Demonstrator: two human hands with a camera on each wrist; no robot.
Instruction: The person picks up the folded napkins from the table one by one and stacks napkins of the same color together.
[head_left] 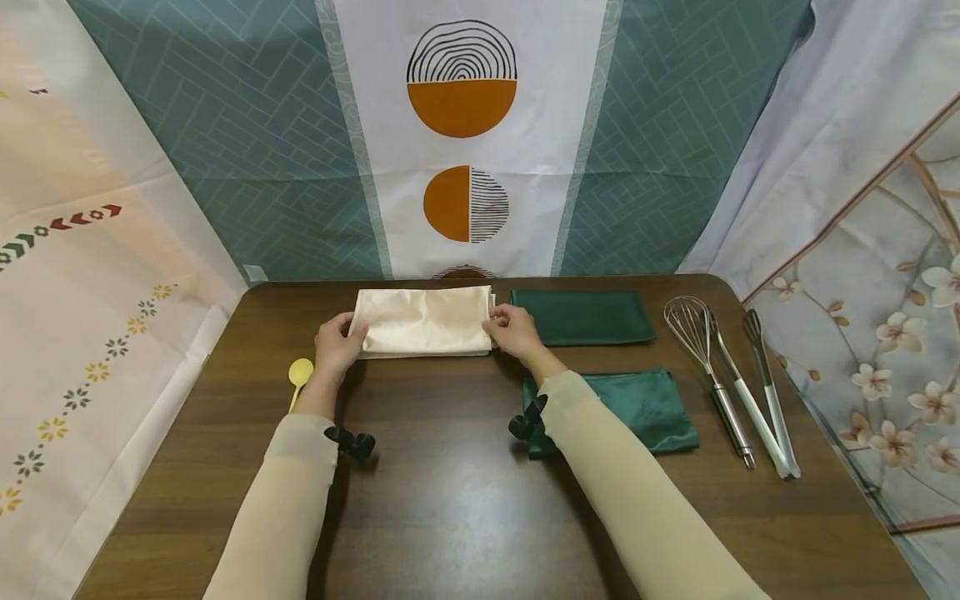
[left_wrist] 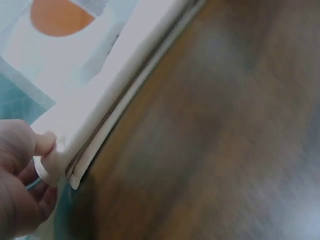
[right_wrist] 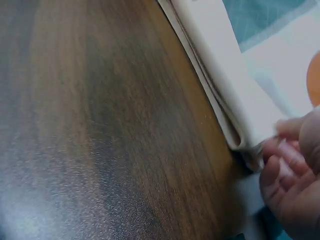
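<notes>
A cream satin cloth, folded into a flat rectangle of layers, lies near the far edge of the table. At its left end my left hand pinches the top layer between thumb and fingers; the left wrist view shows the cloth's corner in that grip. My right hand pinches the opposite end, thumb above and fingers below, as the right wrist view shows beside the folded edge. Just right of that hand sits a folded dark green cloth.
A second green cloth lies partly beneath the right forearm. On the table's right side are a whisk and two white-handled utensils, one a slender pair with a dark head. A yellow spoon lies beside the left wrist. Fabric hangs behind the table.
</notes>
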